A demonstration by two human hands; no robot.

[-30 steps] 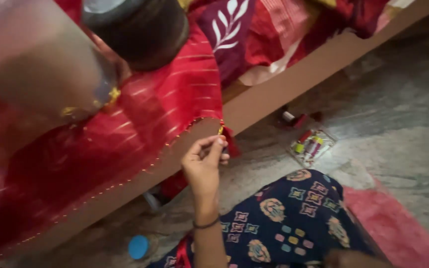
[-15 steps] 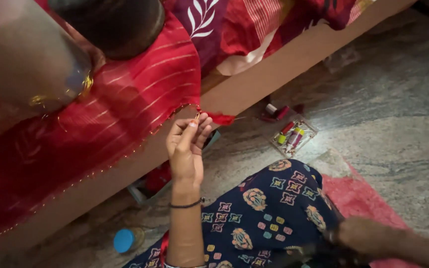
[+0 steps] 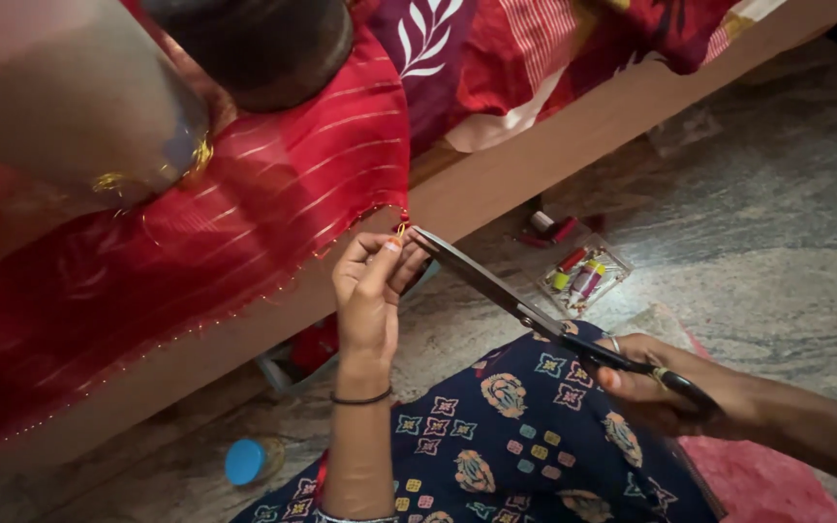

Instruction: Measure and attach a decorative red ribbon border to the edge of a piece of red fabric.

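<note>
step in hand, by the look of it: trimming at the corner of the red striped cloth with gold beaded edging (image 3: 244,232), which hangs over the wooden bed-frame rail (image 3: 554,165). all positions below rel. to that cloth corner.

- left hand (image 3: 368,291): right at the corner, just under it. thumb + forefinger pinched shut on a small red/gold tassel or thread end (image 3: 400,229); other fingers loosely curled. can't tell if it's thread or a bead knot, too small.
- right hand (image 3: 666,383): well to the lower right of the corner, over the dark blue patterned lap fabric (image 3: 515,436). fingers closed through the loops of the long black-handled steel scissors (image 3: 535,315).
- scissors: tips at the corner, touching or just beside the pinched bit. blades look near closed; can't tell if anything sits between them.
- clear plastic box of thread spools (image 3: 583,276): on the floor, right of the corner, apart.
- blue round cap (image 3: 244,461): on the floor, well below-left.

judgement: cut is set up, not visibly made. next move needs the pinched end held taut, blades opened enough to take only the loose end, tips clear of the edging + the left fingertips. risk: nicking the border.
</note>
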